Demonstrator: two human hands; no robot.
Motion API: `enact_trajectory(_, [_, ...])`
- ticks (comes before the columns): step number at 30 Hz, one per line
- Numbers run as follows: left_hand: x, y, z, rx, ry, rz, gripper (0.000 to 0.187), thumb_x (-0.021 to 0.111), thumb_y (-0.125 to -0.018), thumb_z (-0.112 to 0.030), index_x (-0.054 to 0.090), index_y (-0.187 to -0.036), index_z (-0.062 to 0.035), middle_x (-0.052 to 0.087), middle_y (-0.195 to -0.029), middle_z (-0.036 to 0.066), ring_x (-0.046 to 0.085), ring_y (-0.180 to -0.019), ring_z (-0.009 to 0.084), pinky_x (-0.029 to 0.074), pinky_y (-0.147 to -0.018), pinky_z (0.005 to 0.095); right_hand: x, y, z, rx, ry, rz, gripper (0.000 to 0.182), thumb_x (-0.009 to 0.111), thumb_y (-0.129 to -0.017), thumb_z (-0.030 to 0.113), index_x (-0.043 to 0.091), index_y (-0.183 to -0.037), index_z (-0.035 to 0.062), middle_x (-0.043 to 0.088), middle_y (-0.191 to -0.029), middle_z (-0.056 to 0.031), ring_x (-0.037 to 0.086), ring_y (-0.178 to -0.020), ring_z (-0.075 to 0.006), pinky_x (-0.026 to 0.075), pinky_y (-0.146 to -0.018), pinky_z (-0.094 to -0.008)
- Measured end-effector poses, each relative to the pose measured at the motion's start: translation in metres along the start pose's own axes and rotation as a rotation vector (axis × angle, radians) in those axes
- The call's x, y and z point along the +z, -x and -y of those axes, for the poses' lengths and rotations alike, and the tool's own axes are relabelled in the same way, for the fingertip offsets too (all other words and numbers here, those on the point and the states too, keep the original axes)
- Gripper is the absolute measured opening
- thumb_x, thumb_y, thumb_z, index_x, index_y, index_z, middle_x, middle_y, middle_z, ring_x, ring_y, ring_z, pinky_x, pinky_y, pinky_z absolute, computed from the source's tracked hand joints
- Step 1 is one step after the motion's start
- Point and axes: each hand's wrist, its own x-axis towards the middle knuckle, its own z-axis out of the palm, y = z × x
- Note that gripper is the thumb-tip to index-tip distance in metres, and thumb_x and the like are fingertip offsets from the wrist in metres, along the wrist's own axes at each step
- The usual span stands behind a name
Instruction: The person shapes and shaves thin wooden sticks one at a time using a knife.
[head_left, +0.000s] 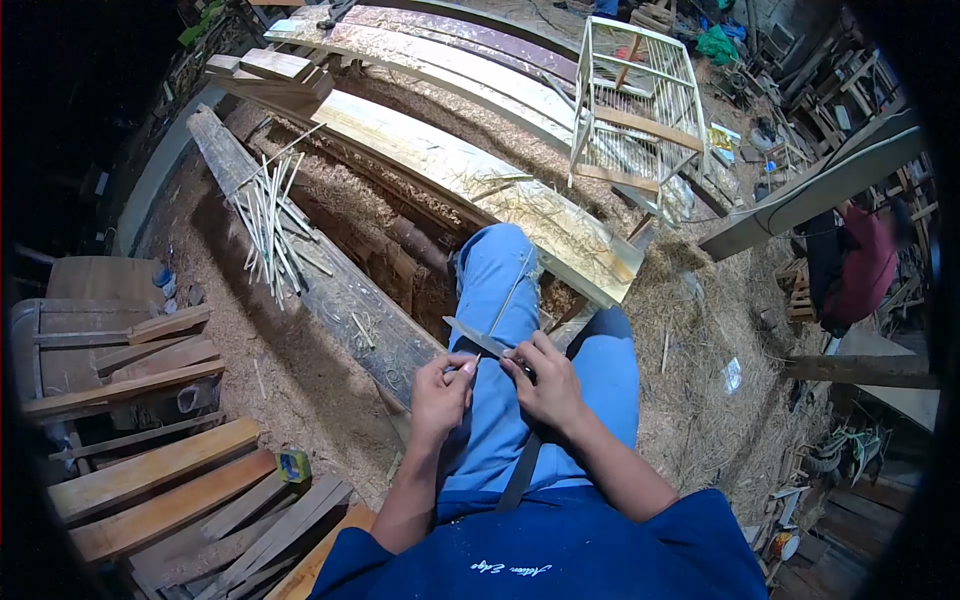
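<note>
Fingers of the left hand (pixel 440 392) pinch together on a thin bamboo sliver (pixel 517 290) over the blue-trousered knee, while the right hand (pixel 545 385) is closed around a knife (pixel 475 338) whose blade points toward 10 o'clock. Both hands sit just below frame centre. At 11 o'clock a bundle of sticks (pixel 270 225) lies on a plank (pixel 300 250) with sawdust either side. Open straw-covered ground spreads toward 3 o'clock. The knife's handle is hidden in the fist; the sliver's near end is hard to make out.
</note>
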Motion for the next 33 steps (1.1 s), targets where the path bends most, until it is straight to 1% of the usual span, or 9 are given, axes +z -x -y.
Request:
enact_trajectory(6, [-0.032,0.044,0.006,-0.129,-0.009,0.041,0.018,0.065,-0.102,-0.015,0.067,-0.109,0.0015,0.054,-0.058,-0.003,0.041,-0.042,0.0030,0.028,-0.038,0.0212,0.002,-0.006,-0.009,0.042,0.005,-0.005,0.013,0.073,-0.091,0.014,0.068,-0.094,0.0027,0.057,-0.088,-0.0133,0.064,-0.078,-0.0344,0.050,-0.066,-0.0432])
enact_trajectory(8, [-0.044,0.058,0.019,-0.141,0.056,0.027,0.018,0.064,-0.102,-0.016,0.068,-0.108,0.0010,0.053,-0.057,-0.003,0.040,-0.041,0.0032,0.028,-0.037,0.0213,0.003,-0.011,-0.016,-0.007,0.034,-0.061,0.012,0.070,-0.093,0.016,0.065,-0.095,0.0055,0.057,-0.088,-0.0129,0.065,-0.076,-0.0379,0.051,-0.064,-0.0487])
enact_trajectory(13, [-0.045,0.071,0.013,-0.196,0.035,0.039,0.021,0.062,-0.104,-0.018,0.069,-0.099,0.0008,0.052,-0.056,-0.003,0.039,-0.040,0.0031,0.028,-0.037,0.0219,0.007,-0.023,-0.019,0.005,0.052,-0.129,0.011,0.070,-0.093,0.015,0.067,-0.096,0.0053,0.058,-0.090,-0.0147,0.065,-0.079,-0.0394,0.051,-0.065,-0.0494])
enact_trajectory(17, [-0.028,0.043,0.000,-0.051,-0.045,0.028,0.022,0.061,-0.104,-0.016,0.070,-0.096,0.0019,0.049,-0.058,-0.007,0.040,-0.049,0.0008,0.027,-0.045,0.0206,0.000,-0.019,-0.010,-0.059,0.052,-0.040,0.013,0.071,-0.093,0.017,0.066,-0.097,0.0059,0.057,-0.092,-0.0145,0.065,-0.080,-0.0401,0.051,-0.067,-0.0491])
enact_trajectory(18, [-0.026,0.033,0.003,-0.048,-0.040,0.029,0.022,0.061,-0.104,-0.016,0.070,-0.096,0.0019,0.049,-0.058,-0.007,0.040,-0.049,0.0008,0.027,-0.045,0.0206,0.000,-0.014,-0.005,-0.062,0.057,-0.040,0.013,0.071,-0.093,0.017,0.066,-0.097,0.0059,0.057,-0.092,-0.0145,0.065,-0.080,-0.0401,0.051,-0.067,-0.0491])
enact_trajectory(20, [-0.020,0.011,0.014,0.060,-0.101,0.004,0.021,0.061,-0.104,-0.017,0.069,-0.095,0.0002,0.047,-0.057,-0.009,0.036,-0.046,0.0011,0.022,-0.042,0.0216,0.003,-0.004,0.004,-0.064,-0.005,0.014,0.012,0.073,-0.090,0.011,0.067,-0.094,0.0013,0.058,-0.088,-0.0158,0.064,-0.078,-0.0364,0.051,-0.067,-0.0430])
enact_trajectory(24, [-0.014,0.007,0.010,0.130,-0.237,-0.021,0.023,0.062,-0.103,-0.017,0.071,-0.093,0.0014,0.046,-0.060,-0.011,0.034,-0.049,-0.0008,0.021,-0.045,0.0219,-0.001,0.000,0.004,-0.030,-0.049,0.044,0.012,0.073,-0.090,0.011,0.067,-0.093,0.0012,0.057,-0.088,-0.0154,0.063,-0.078,-0.0359,0.050,-0.067,-0.0425])
enact_trajectory(28, [-0.018,0.023,0.009,0.067,-0.218,-0.026,0.025,0.064,-0.102,-0.017,0.073,-0.090,0.0018,0.049,-0.059,-0.009,0.035,-0.053,0.0005,0.025,-0.048,0.0241,0.002,-0.002,-0.003,-0.014,0.006,-0.026,0.013,0.074,-0.091,0.013,0.067,-0.092,0.0009,0.058,-0.087,-0.0146,0.064,-0.079,-0.0353,0.051,-0.068,-0.0425])
enact_trajectory(33, [-0.037,0.053,0.015,-0.013,-0.150,-0.004,0.023,0.064,-0.102,-0.017,0.073,-0.092,0.0020,0.050,-0.060,-0.009,0.037,-0.052,-0.0003,0.025,-0.047,0.0216,0.002,-0.009,-0.010,0.019,0.030,-0.054,0.013,0.073,-0.091,0.012,0.067,-0.092,0.0014,0.059,-0.087,-0.0140,0.065,-0.080,-0.0360,0.051,-0.068,-0.0430])
